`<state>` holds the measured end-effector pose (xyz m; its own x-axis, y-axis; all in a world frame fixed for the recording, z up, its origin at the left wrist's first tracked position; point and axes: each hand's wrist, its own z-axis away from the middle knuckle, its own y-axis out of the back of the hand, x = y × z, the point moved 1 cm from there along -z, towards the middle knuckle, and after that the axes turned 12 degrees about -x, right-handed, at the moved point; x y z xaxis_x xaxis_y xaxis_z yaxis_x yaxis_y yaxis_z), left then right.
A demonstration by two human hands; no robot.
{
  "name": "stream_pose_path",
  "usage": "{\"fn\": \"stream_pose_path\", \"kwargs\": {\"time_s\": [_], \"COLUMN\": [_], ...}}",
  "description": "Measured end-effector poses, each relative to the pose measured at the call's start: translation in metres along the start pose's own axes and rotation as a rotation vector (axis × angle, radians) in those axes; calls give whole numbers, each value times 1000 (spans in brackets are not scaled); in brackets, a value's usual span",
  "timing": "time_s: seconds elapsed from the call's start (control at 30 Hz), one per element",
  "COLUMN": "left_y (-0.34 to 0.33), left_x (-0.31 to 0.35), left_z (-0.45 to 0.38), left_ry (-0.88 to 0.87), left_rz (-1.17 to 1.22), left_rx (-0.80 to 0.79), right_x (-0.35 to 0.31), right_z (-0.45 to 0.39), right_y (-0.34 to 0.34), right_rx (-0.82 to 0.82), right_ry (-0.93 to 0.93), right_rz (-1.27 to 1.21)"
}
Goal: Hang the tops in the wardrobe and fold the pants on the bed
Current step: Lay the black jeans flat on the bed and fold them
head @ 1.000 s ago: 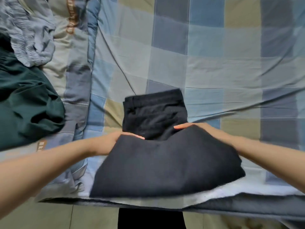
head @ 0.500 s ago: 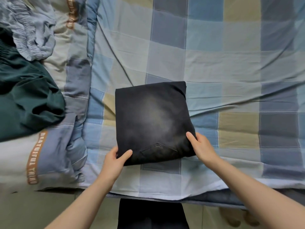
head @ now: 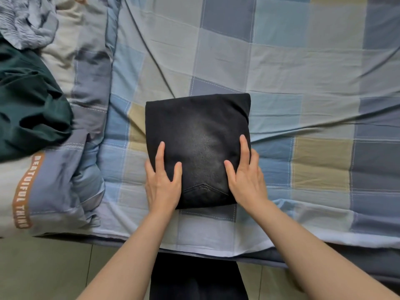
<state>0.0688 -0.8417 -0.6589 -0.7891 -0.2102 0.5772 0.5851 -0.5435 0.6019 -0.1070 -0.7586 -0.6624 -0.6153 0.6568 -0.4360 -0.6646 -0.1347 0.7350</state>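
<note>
Head view: the black pants (head: 198, 139) are seen folded into a compact square at the frame's centre on the checked bed sheet (head: 292, 61), a pocket seam showing at the near edge. The left hand (head: 162, 180) and right hand (head: 245, 176) are laid flat on the lower corners, fingers straight, nothing gripped; half a second ago the edges were pinched from the sides.

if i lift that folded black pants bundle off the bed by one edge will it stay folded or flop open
The black pants are soft cloth folded in layers, so lifted by one edge they would probably sag and unfold. Both the left hand and right hand lie flat on them; scooping from underneath likely keeps the shape. They won't roll.
</note>
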Motion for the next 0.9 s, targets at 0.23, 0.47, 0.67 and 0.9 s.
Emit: {"fn": "stream_pose_path", "kwargs": {"time_s": [0.23,0.47,0.67,0.9], "left_y": [15,59,115,187], "left_x": [23,60,109,177], "left_z": [34,88,145,217], "left_ry": [-35,-343,-435,-609], "left_rz": [-48,-154,-161,-141], "left_rx": [61,54,-21,-88], "right_x": [5,-18,-50,-97], "right_z": [19,89,174,282], "right_y": [25,86,154,220], "right_rx": [-85,-28,58,274], "right_ry": [-36,-45,-76,-168], "right_rz": [-66,-54,-143,-257]}}
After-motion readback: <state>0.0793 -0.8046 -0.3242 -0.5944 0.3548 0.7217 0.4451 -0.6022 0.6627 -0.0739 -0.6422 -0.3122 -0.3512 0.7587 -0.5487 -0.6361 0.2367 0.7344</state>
